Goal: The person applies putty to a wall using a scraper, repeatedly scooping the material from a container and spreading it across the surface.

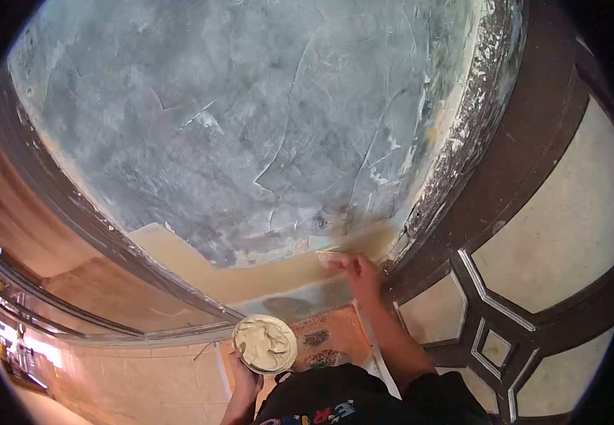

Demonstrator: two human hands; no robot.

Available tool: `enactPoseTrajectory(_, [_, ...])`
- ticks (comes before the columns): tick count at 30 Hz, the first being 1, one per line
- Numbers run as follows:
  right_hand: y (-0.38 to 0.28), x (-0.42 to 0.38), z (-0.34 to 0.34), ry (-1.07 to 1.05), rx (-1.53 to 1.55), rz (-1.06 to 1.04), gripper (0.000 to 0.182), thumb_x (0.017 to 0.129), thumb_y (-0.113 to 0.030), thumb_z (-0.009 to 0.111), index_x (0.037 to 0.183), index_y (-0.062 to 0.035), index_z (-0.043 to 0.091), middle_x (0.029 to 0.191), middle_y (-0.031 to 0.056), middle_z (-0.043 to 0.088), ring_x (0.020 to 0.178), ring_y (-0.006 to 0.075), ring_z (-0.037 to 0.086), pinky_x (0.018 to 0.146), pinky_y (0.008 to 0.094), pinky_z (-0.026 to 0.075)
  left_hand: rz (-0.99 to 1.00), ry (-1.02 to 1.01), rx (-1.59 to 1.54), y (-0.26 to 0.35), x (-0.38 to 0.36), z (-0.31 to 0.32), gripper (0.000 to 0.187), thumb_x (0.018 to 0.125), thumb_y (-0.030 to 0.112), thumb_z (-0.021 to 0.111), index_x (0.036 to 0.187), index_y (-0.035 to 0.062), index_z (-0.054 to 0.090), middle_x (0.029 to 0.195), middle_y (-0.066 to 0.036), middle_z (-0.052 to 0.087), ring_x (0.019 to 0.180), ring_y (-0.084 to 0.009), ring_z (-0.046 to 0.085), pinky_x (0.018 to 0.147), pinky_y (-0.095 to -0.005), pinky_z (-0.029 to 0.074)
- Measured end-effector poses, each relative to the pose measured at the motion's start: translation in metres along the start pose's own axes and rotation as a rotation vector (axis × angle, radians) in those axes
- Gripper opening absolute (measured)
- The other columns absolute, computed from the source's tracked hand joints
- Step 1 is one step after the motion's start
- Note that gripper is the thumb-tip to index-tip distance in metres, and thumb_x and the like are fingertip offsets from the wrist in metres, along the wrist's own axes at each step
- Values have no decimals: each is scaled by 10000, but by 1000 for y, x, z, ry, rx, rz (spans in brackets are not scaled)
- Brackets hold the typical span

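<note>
My right hand [355, 270] is raised against the lower part of a grey wall panel [236, 120], its fingers closed on a small flat scraper [330, 255]. A band of beige filler [250, 282] runs along the panel's lower part beside the scraper. Low in the view, my left hand [247, 374] holds a round tub of pale filler [266, 345] from its left side, the tub's open top facing up. Thin ridges and white flecks mark the grey surface above.
Dark trim with flaking white paint [463, 138] borders the panel on the right. A dark frame with pale panels [548, 212] stands further right. Below are a tiled floor [144, 368] and an orange-brown mat or board [342, 326]. Shelves with blurred items [9, 347] show at the far left.
</note>
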State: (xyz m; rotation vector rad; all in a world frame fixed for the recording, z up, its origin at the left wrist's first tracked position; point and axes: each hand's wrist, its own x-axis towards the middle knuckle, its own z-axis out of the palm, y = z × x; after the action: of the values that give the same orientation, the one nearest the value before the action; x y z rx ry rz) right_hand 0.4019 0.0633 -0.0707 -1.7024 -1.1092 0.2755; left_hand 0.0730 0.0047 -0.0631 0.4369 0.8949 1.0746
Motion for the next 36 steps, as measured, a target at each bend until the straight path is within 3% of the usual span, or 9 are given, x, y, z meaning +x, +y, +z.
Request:
enactPoseTrajectory(5, [13,1,-33,255,-190,46,221,856,-243,599,873,-25,563,762,165,607,673,321,603,602,386,469,-7,-27,6,3,6,2,644,793,433,410,1307,46,379,1299,-138,466,1185,-293,459,1003,-418,363])
enactPoseTrajectory(9, [-6,-11,-35,220,-62,34,236,847,-248,612,864,-20,557,749,164,610,689,344,604,601,391,470,-15,-65,-7,-1,13,-6,623,807,426,431,1297,44,384,1289,-139,470,1182,-288,462,994,-422,376])
enactPoseTrajectory(11, [-17,-12,-24,-18,7,17,255,846,-265,612,873,-18,553,774,172,613,703,346,613,609,394,473,-31,-80,15,1,12,-2,610,814,418,439,1293,44,387,1286,-137,473,1178,-287,468,990,-420,382])
enactPoseTrajectory(15, [13,5,-1,36,-187,79,293,850,-306,605,880,-19,551,786,173,617,722,319,625,624,385,473,5,-66,99,3,13,11,567,838,389,443,1284,41,400,1275,-130,486,1163,-284,485,985,-408,392])
enactPoseTrajectory(17, [30,18,-16,259,-135,56,221,858,-226,592,920,-19,550,714,111,580,636,181,566,609,301,461,-4,-84,46,1,16,6,561,840,381,440,1282,36,405,1271,-130,491,1159,-283,489,988,-407,390])
enactPoseTrajectory(20, [58,9,-38,396,2,148,240,881,-253,568,930,-19,544,758,128,606,677,223,597,637,319,477,-18,-68,-12,3,15,9,558,842,374,433,1279,26,413,1265,-132,501,1156,-279,493,991,-406,387])
enactPoseTrajectory(22, [64,-2,-43,308,73,261,267,895,-274,552,934,-10,537,829,119,633,742,229,621,670,329,488,-32,-36,-7,1,15,10,561,843,375,430,1278,21,416,1262,-133,505,1157,-276,493,992,-407,386])
enactPoseTrajectory(31, [36,16,7,8,33,122,219,862,-193,590,949,0,534,916,149,635,808,272,627,713,346,488,-94,-29,50,-11,21,2,572,856,399,374,1289,27,405,1290,-132,483,1172,-273,480,1001,-405,374])
enactPoseTrajectory(36, [72,6,-37,377,-163,265,278,831,-223,628,966,-2,530,862,136,618,795,268,618,695,356,477,-35,-81,16,-9,18,4,576,857,411,379,1295,37,400,1306,-132,466,1189,-276,462,1015,-408,355])
